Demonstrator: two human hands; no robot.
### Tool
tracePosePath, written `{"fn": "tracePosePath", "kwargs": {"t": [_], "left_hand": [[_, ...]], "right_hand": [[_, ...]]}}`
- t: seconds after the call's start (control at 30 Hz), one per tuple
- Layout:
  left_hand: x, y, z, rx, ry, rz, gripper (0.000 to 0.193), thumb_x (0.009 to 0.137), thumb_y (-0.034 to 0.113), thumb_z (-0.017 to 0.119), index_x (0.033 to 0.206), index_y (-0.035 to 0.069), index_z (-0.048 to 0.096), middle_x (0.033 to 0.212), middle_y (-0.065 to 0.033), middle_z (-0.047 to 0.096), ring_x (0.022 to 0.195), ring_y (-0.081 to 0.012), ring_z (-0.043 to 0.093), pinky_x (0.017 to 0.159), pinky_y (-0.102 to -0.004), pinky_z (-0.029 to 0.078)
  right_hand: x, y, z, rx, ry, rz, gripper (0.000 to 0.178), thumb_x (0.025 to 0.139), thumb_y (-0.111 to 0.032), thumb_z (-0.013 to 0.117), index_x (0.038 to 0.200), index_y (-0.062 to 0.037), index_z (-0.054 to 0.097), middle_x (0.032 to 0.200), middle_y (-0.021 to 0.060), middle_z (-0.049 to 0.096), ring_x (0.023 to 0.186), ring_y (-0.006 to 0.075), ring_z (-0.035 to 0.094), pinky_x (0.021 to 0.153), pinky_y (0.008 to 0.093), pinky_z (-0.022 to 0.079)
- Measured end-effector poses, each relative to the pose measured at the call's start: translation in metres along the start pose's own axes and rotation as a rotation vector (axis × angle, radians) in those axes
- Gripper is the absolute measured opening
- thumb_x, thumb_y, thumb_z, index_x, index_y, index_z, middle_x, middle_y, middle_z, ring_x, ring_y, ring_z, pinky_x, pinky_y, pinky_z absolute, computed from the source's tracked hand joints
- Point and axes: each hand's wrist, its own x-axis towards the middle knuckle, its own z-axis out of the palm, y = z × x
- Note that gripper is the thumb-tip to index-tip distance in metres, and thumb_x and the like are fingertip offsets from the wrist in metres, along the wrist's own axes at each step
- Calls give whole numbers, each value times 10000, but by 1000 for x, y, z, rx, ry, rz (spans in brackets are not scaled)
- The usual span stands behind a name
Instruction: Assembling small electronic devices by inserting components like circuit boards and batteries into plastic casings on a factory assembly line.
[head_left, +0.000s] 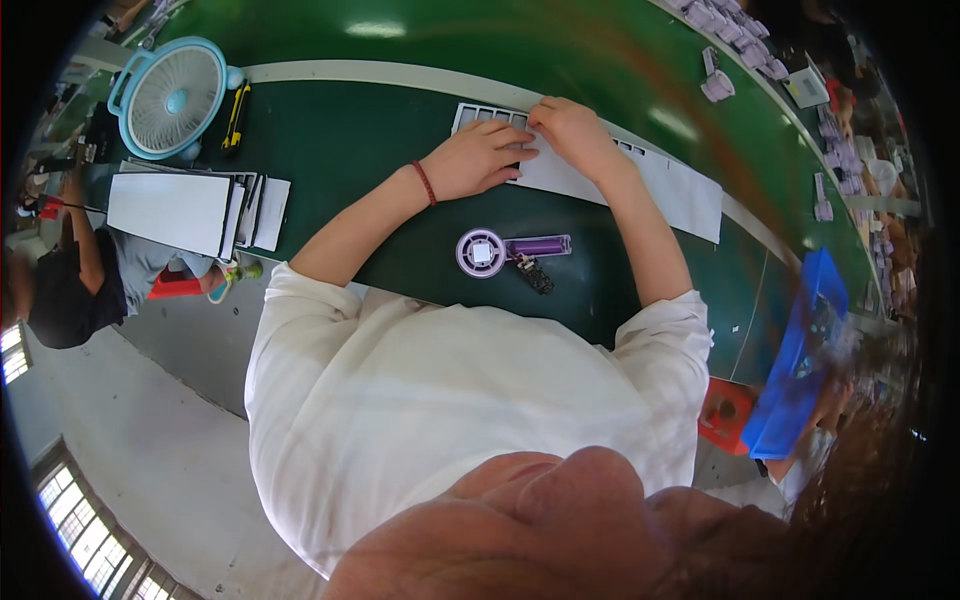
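Dark green table (340, 130), blue fan (175, 100) at far left near stacked white panels (168, 213). White sheet (660, 185) with dark gridded section lies along table's far side. Left hand (475, 155) palm down over it, fingers loosely spread; right hand (570, 130) bent, fingertips hidden, cannot tell if pinching. Purple-handled ring part (515, 247) lies nearer body, small circuit board (534, 274) close by handle. Step seems handling at grid; next move probably calls for left steadying sheet, right fingertips working precisely.

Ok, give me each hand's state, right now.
Left hand: open, fingers loosely spread over the white die-cut sheet.
Right hand: fingers bent at the sheet's far edge; whether it grips anything cannot be told.
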Motion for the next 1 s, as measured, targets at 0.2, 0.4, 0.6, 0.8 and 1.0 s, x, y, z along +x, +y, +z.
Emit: {"fn": "tracePosePath", "kwargs": {"t": [0.2, 0.4, 0.6, 0.8, 1.0], "left_hand": [[-5, 2, 5, -21, 57, 8, 416, 931, 207, 725, 1342, 154, 684, 1445, -65, 567, 1341, -290, 513, 1130, -453, 419], [-7, 6, 10, -9, 44, -24, 437, 944, 188, 707, 1377, 158, 659, 1400, -93, 576, 1318, -305, 527, 1129, -459, 416], [-5, 13, 6, 273, 99, -18, 430, 948, 242, 711, 1374, 200, 661, 1447, -23, 575, 1381, -278, 471, 1088, -468, 372], [-19, 68, -64, -253, -13, 131, 556, 892, 352, 784, 1337, 59, 624, 1300, -126, 643, 1223, -366, 591, 1030, -483, 459], [-56, 123, -31, -74, -122, 134, 584, 825, 264, 798, 1360, 103, 627, 1263, -49, 655, 1197, -270, 567, 937, -407, 498]], "right_hand": [[20, -4, -4, -148, -150, -92, 79, 838, -83, 671, 906, -44, 677, 952, 143, 693, 957, 347, 697, 802, 440, 569], [8, 9, 11, 53, -49, 108, 133, 794, -129, 734, 876, -51, 666, 924, 129, 694, 878, 350, 700, 757, 453, 560], [-25, -11, 15, 305, 478, 192, 129, 825, -96, 764, 906, -63, 669, 898, 77, 690, 809, 263, 727, 704, 374, 566], [-109, -94, -40, 531, 437, 385, 133, 844, 35, 745, 929, -32, 667, 927, 68, 693, 800, 169, 674, 735, 289, 545], [-158, -154, -19, 512, 528, 573, 135, 859, 52, 759, 950, -18, 688, 983, 107, 709, 829, 186, 683, 724, 288, 550]]}}
